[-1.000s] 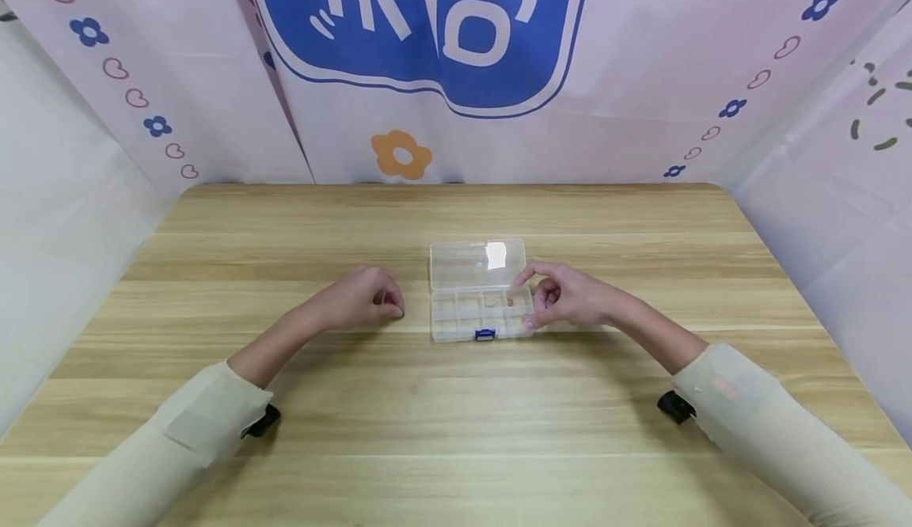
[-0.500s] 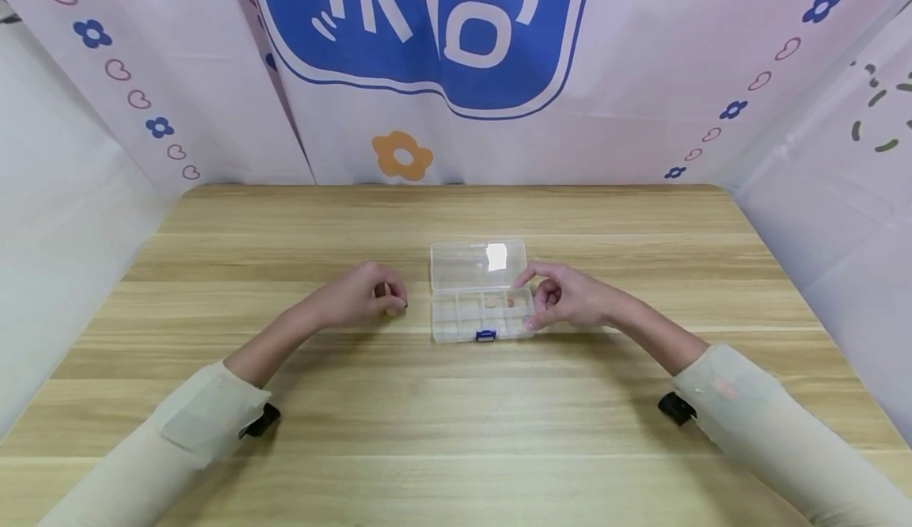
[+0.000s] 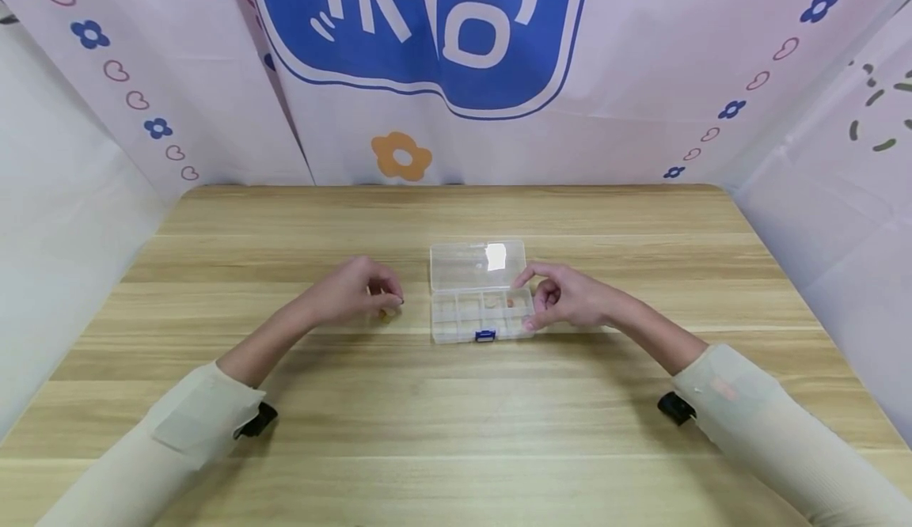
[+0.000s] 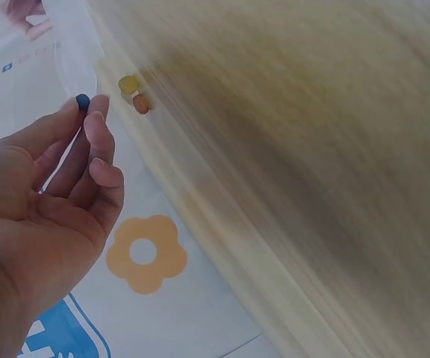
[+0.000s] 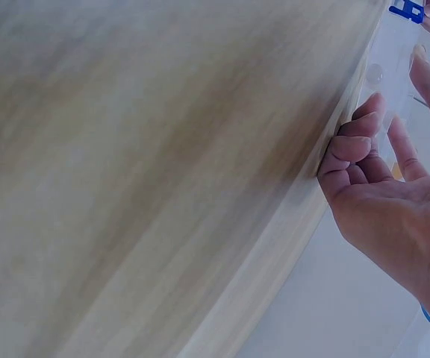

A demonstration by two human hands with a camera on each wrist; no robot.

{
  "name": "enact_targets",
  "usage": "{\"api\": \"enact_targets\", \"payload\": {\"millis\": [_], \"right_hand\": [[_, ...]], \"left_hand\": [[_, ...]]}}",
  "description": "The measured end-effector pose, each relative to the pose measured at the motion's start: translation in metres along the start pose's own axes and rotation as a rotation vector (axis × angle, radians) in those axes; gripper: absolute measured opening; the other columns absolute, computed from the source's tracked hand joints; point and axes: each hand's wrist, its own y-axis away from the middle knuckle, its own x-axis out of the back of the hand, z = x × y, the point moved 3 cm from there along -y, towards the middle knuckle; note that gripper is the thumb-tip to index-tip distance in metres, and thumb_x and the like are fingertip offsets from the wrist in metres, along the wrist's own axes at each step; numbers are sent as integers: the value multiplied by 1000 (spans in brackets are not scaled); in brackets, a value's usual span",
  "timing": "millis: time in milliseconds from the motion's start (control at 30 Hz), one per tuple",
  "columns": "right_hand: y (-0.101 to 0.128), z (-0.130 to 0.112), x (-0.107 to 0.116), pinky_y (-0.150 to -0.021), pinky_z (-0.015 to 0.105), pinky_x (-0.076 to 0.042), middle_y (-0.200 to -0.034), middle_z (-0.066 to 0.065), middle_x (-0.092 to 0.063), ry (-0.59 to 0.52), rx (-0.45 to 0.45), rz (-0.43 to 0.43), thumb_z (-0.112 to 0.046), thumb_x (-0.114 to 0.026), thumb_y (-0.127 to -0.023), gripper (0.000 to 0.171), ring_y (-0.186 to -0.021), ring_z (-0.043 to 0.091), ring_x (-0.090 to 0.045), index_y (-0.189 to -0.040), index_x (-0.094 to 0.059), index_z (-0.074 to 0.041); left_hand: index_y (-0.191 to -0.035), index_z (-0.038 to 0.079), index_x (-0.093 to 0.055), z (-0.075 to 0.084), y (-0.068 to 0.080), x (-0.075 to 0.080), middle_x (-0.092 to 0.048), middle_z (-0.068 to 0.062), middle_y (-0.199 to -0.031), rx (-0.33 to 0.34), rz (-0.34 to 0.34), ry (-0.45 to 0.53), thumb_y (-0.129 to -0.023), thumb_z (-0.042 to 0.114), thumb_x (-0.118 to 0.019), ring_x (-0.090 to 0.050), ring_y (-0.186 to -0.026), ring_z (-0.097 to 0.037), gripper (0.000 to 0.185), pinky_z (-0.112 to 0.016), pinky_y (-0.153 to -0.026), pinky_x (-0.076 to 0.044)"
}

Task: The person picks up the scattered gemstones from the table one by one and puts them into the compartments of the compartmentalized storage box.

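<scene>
My left hand (image 3: pixel 356 293) is left of the box, just above the table. Between its thumb and fingertip it pinches a small dark blue bead (image 4: pixel 83 101). A yellow bead (image 4: pixel 128 84) and an orange bead (image 4: pixel 142 103) lie on the table close by; the hand mostly covers them in the head view. A clear plastic compartment box (image 3: pixel 445 329) stands with its lid (image 3: pixel 459 266) folded back. My right hand (image 3: pixel 573 296) grips the box's right end, thumb at the front corner and index finger at the back, other fingers curled. A small reddish bead (image 3: pixel 510 303) sits in a right-hand back compartment.
The wooden table (image 3: pixel 456 424) reaches back to a printed cloth (image 3: pixel 606 139). A blue latch (image 3: pixel 485 336) is on the box's front edge. Black wrist devices (image 3: pixel 675 407) hang below both sleeves.
The left hand has risen slightly and then drawn back a little to the left, exposing a yellowish bead beneath it. My right hand and the box have stayed in place.
</scene>
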Motion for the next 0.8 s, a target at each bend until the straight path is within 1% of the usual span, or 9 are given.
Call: {"api": "enact_targets", "payload": {"millis": [133,267,400,600,700,800], "right_hand": [[0,1,0,-65,23,-42,-75,6,-59,-3,-7,4,1,-83,-84,53,-68,14,-49,-130,-55,2],[1,1,0,-65,23,-42,-74,6,-59,-3,-12,6,1,-83,-84,54,-68,14,-49,-130,-55,2],[0,1,0,-65,23,-41,-75,6,-59,-3,-11,2,1,-83,-85,53,-68,14,-49,-130,-55,2],[0,0,0,-65,23,-41,-75,7,-59,-4,-7,-2,1,-82,-85,53,-68,14,-49,-130,-55,2],[0,0,0,-65,23,-41,-75,6,-59,-7,-8,-3,1,-82,-85,52,-68,14,-48,-130,-55,2],[0,0,0,-65,22,-40,-74,6,-59,-9,-10,-4,2,-82,-85,52,-67,13,-48,-130,-55,2]], "left_hand": [[-92,-1,-75,1,0,1,-74,-8,-85,1,13,-4,-95,1,-73,-70,-72,-25,4,-28,-62,-57],[-93,-1,-75,1,0,1,-74,-6,-86,-18,20,-7,-94,2,-75,-69,-73,-24,4,-27,-63,-55],[-95,-2,-75,1,-1,2,-74,-5,-86,-44,21,-15,-93,2,-75,-69,-74,-24,4,-28,-66,-57],[-99,-2,-76,3,-3,2,-73,-3,-86,-42,28,-37,-94,0,-74,-67,-75,-20,6,-29,-68,-57],[-100,-2,-76,4,-3,2,-74,-5,-88,-38,28,-30,-94,0,-73,-68,-75,-22,6,-29,-67,-57],[-101,-3,-76,6,-4,3,-76,-10,-93,-42,25,-17,-95,-1,-72,-69,-75,-24,8,-29,-66,-57]]}}
